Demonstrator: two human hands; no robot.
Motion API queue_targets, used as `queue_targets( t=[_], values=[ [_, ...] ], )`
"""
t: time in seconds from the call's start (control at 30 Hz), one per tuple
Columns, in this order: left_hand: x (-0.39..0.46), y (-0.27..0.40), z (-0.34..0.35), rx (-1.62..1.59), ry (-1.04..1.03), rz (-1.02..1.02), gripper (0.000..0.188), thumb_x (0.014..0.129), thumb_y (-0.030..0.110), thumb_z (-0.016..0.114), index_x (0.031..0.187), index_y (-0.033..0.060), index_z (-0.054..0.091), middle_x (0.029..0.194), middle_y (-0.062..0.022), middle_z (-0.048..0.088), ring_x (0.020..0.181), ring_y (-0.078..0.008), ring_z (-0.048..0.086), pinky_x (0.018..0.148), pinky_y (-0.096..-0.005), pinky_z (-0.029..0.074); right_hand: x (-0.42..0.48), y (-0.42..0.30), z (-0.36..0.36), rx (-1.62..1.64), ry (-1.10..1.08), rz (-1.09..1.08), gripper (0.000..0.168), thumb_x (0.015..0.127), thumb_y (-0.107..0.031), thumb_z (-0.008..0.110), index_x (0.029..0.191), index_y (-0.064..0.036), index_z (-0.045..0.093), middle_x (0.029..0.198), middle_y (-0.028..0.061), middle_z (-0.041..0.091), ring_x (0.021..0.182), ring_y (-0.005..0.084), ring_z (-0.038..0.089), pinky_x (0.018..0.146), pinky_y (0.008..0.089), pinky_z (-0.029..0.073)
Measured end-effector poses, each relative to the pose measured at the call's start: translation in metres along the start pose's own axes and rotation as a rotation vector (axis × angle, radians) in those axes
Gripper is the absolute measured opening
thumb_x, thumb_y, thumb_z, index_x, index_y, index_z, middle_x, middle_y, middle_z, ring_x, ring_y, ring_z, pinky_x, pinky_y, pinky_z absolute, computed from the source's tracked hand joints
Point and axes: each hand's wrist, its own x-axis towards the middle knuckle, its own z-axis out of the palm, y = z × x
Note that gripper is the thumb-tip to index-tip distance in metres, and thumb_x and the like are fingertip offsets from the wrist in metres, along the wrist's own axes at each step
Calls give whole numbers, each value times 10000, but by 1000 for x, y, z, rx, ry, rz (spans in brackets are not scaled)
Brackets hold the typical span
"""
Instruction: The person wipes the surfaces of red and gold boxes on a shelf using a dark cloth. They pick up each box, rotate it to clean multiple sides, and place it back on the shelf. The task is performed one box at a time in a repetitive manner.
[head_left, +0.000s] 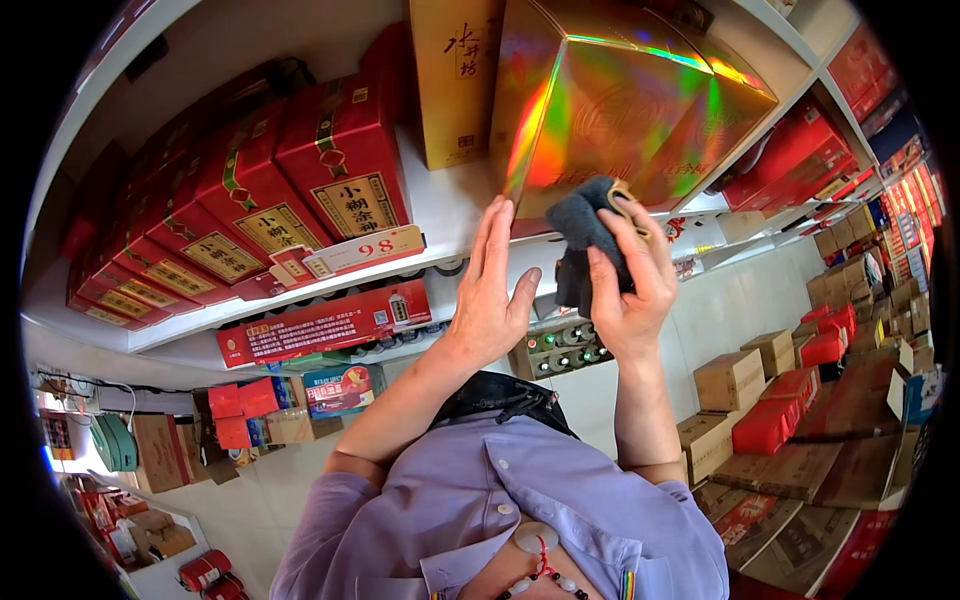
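A shiny gold gift box (622, 112) with rainbow reflections stands on the white shelf (442, 202) before me. My left hand (495, 292) rests its fingertips near the box's lower left edge, fingers straight and close together, thumb apart, holding nothing. A dark grey cloth (589, 232) with a yellowish edge is bunched in my right hand (634, 277), in front of the box's lower front. Whether the cloth touches the box I cannot tell. To the left of the gold box stands a tall yellow box (457, 90).
Several red liquor boxes (345, 165) line the shelf's left part, with a price tag (375, 251) at its edge. A red banner strip (330, 319) hangs below. Bottles in a crate (562, 349) stand lower down. Cardboard cartons (727, 379) are stacked on the floor at right.
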Motion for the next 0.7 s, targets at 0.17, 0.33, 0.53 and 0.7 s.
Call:
queue_targets(
  t=[0.17, 0.33, 0.53, 0.7],
  values=[
    [10, 2, 16, -2, 31, -78, 831, 888, 4, 599, 1554, -15, 103, 1586, -273, 199, 1474, -420, 229, 1193, -431, 260, 42, 14, -7, -20, 192, -182, 380, 772, 62, 696, 1148, 6, 689, 1236, 192, 592, 1092, 346, 598, 934, 410, 498],
    [13, 0, 24, 137, 111, -18, 825, 892, -15, 568, 1559, -19, 82, 1599, -270, 177, 1477, -396, 238, 1178, -421, 281, 90, 10, -6, -88, 278, -458, 329, 845, 21, 691, 1174, 13, 686, 1274, 193, 576, 1161, 342, 588, 985, 412, 476],
    [13, -1, 28, 139, 133, -39, 826, 836, -89, 535, 1554, -21, 133, 1607, -242, 182, 1483, -381, 233, 1193, -416, 262, 111, 16, 21, -71, 254, -621, 375, 674, 24, 719, 1031, -78, 776, 1186, 72, 649, 1089, 294, 551, 933, 377, 465],
    [12, 1, 34, 165, 166, -67, 844, 803, -117, 511, 1554, -17, 138, 1597, -232, 227, 1473, -364, 272, 1188, -407, 282, 104, 28, 35, -51, 250, -698, 366, 572, -53, 690, 920, -96, 796, 1087, 5, 693, 1007, 275, 542, 782, 336, 489]
  ],
)
